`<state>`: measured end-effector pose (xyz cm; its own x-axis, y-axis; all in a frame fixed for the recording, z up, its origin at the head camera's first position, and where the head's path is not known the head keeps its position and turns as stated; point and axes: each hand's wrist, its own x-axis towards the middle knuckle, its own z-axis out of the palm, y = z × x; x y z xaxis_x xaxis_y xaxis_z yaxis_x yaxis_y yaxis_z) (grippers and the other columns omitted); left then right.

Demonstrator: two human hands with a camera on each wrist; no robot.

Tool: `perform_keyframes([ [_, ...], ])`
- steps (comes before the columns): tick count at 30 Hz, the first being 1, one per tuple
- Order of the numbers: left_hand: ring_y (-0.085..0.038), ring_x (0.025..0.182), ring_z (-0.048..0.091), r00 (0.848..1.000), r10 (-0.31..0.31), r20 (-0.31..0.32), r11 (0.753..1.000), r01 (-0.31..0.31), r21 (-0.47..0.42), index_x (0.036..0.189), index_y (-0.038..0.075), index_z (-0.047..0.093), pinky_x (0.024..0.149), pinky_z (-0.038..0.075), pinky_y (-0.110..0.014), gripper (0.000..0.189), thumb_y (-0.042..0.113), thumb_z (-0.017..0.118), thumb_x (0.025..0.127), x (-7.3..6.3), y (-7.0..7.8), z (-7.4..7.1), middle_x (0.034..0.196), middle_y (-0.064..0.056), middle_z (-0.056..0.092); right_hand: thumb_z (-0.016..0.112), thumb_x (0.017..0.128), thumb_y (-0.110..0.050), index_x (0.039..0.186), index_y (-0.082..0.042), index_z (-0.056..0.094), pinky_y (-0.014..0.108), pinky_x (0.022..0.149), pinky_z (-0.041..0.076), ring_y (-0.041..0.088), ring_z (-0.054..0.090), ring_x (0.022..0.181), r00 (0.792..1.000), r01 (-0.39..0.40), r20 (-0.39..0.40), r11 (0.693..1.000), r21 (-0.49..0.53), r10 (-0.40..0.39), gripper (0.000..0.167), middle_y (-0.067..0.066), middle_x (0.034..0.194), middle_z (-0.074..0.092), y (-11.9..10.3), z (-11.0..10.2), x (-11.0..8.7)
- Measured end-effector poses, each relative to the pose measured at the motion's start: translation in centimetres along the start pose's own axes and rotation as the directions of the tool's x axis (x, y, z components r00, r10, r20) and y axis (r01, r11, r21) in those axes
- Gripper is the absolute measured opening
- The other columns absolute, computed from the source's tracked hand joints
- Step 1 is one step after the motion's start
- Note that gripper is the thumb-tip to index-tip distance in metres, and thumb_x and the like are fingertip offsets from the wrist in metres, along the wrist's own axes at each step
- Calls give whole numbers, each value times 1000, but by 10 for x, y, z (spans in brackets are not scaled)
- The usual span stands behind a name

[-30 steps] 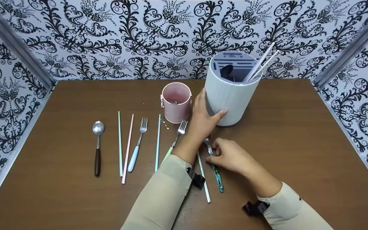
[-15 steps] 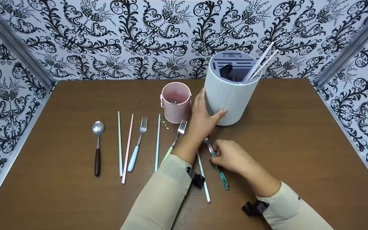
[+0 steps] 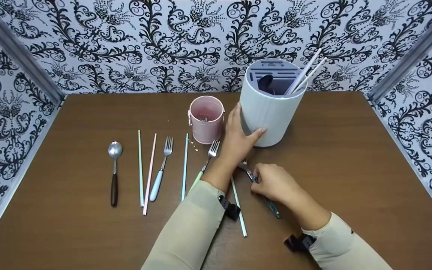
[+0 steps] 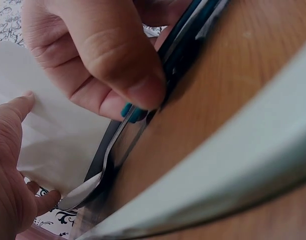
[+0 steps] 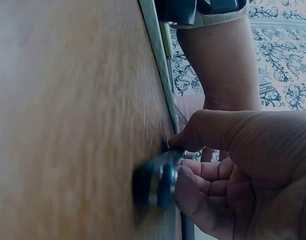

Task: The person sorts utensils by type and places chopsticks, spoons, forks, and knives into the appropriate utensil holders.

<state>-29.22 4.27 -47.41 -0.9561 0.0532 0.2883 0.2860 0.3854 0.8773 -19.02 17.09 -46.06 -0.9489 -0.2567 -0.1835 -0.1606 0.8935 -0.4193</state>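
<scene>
Pinching spoon (image 3: 249, 173) in right hand (image 3: 276, 183); pressing left hand (image 3: 236, 140), with thumb apart, against container (image 3: 270, 116) toward back edge of table (image 3: 343, 157).

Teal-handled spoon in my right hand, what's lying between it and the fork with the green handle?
In the head view, a pale chopstick lies between that spoon and the fork; your left forearm crosses above, hiding part of the stretch.

The brown table (image 3: 351, 168) bore a pink cup (image 3: 207, 130), a spoon (image 3: 114, 183), three chopsticks (image 3: 140, 168) and a blue-handled fork (image 3: 157, 183) left of the cup, a green-handled fork (image 3: 198, 179) before it, a white holder (image 3: 272, 116) right of it.
</scene>
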Motion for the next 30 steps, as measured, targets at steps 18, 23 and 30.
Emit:
perform_keyframes([
  [18, -29, 155, 32, 1000, -4, 8, 1000, 4, 8, 165, 8, 23, 129, 27, -41, 107, 39, 86, 84, 2, -1, 1, 167, -13, 33, 72, 85, -18, 97, -13, 62, 35, 60, 44, 17, 56, 68, 997, -50, 53, 994, -93, 55, 16, 0, 78, 60, 23, -31, -3],
  [23, -26, 155, 32, 1000, -5, 10, 1000, 4, 8, 166, 12, 22, 129, 27, -40, 107, 41, 86, 85, 1, -2, 0, 167, -10, 33, 72, 84, -17, 98, -14, 63, 35, 60, 44, 16, 56, 69, 998, -35, 42, 995, -94, 39, 16, -1, 77, 62, 32, -42, -6],
  [30, -27, 155, 32, 1000, -1, 3, 1000, 1, 8, 165, 11, 24, 129, 27, -40, 106, 40, 86, 85, 1, -1, 1, 167, -10, 34, 70, 83, -15, 94, -16, 62, 33, 60, 40, 17, 53, 70, 1000, -3, 30, 998, -67, 5, 14, -2, 78, 61, 45, -60, -12],
])
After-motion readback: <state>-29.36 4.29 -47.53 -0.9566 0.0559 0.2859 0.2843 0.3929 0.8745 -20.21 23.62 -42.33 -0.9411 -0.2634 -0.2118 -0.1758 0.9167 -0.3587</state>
